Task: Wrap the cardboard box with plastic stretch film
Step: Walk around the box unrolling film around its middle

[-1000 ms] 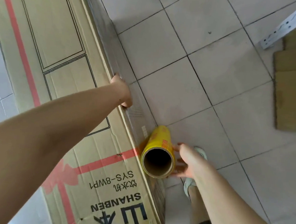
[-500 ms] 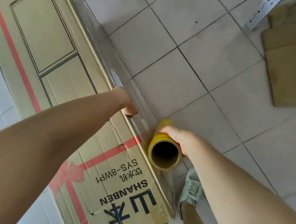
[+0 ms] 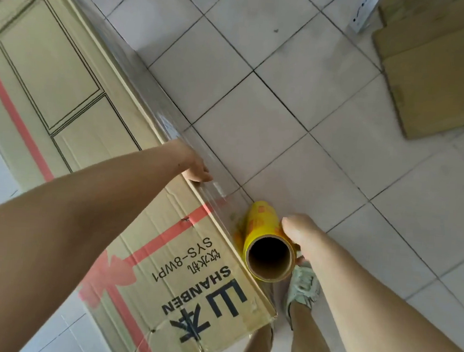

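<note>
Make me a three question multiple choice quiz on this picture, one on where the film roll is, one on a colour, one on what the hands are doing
1. Where is the film roll?
A. Lying on top of the cardboard box
B. Beside the box's long side, near its printed end
C. On the flat cardboard sheets at the far right

2. What colour is the roll's outer wrap?
A. Yellow
B. Blue
C. White

3. What is the right hand doing?
A. Hanging free, holding nothing
B. Pressing flat on the floor tiles
C. Gripping the roll

Answers:
1. B: the roll is upright next to the cardboard box, with clear film stretched along that side.
2. A: yellow wrap around a brown tube core.
3. C: its fingers curl round the roll, while the left hand rests on the box's top edge.
</note>
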Demonstrator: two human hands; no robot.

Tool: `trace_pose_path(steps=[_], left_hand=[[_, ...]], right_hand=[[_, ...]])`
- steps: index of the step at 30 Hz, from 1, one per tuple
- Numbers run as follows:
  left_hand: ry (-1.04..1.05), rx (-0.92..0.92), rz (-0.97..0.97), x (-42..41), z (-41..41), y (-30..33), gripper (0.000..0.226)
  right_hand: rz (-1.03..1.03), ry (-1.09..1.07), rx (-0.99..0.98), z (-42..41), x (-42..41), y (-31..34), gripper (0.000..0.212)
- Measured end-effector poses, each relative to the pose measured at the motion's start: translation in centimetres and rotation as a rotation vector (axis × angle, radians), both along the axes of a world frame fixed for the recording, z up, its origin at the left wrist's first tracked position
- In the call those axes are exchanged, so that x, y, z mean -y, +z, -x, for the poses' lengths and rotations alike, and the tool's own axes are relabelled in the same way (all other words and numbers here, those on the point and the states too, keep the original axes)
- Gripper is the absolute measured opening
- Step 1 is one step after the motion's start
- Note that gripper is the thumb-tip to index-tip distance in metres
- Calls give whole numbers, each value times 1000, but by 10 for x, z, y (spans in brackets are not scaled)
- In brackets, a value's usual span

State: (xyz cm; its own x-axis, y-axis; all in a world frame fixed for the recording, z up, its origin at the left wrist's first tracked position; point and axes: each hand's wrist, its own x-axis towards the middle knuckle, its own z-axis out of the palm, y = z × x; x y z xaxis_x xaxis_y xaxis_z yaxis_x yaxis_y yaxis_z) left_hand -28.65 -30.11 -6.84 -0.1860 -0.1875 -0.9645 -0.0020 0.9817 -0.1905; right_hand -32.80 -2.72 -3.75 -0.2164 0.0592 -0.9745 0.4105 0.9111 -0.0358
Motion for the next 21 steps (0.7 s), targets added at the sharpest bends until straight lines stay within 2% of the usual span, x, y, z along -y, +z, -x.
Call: trace_pose_path(steps=[4,5,8,10,12,14,17,19,21], left_hand=[[75,-11,-141,-51,-1,-14,65],[123,31,-140,-58,-6,-22,70],[145,126,-148,-58,-33,-65,112],[102,185,-159,-60,-37,-68,117],[94,175,-156,-66,-35,-61,109],[86,164,-141,-61,-36,-70,119],[138,187,-139,-44,-45,-108,126],[110,209,-135,-42,-46,-111,132],[130,232,-147,-51,-36,-90,122]], right_hand=[[84,497,-100,6,39,1,40],[89,552,-65,3,47,6,44],[147,719,39,-11,53,0,46],[184,736,93,-13,43,-7,39],[197,534,170,-13,23,-3,41],[189,183,176,-14,-8,3,37],[43,-281,323,-27,-66,4,68],[-3,-516,404,-40,-96,3,70],[-37,-712,437,-54,-123,-6,69]])
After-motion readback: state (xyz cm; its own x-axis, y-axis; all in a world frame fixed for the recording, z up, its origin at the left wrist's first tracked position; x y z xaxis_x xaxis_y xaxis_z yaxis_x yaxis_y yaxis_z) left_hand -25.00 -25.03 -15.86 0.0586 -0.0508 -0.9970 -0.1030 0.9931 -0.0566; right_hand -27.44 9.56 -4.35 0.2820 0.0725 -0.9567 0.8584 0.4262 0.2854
